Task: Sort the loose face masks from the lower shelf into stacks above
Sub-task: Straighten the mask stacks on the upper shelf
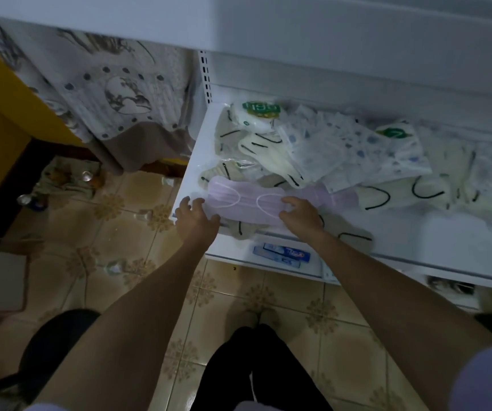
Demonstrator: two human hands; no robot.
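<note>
- We see a tiled floor (120,232) spreading below and to the left of the unit.
- A white shelf (461,232) runs across the right side, heaped with wrapped goods.
- The pile of masks (357,149), cream ones with black loops and white ones with blue print, covers its back and middle.
- The purple masks (247,203) lie at the shelf's front edge, on top of cream ones, between our two hands.
- Our left hand (197,216) curls its fingers round their left end.
- Our right hand (299,216) grips their right part with bent fingers.
- Blue boxes (280,253) sit on the level beneath.
</note>
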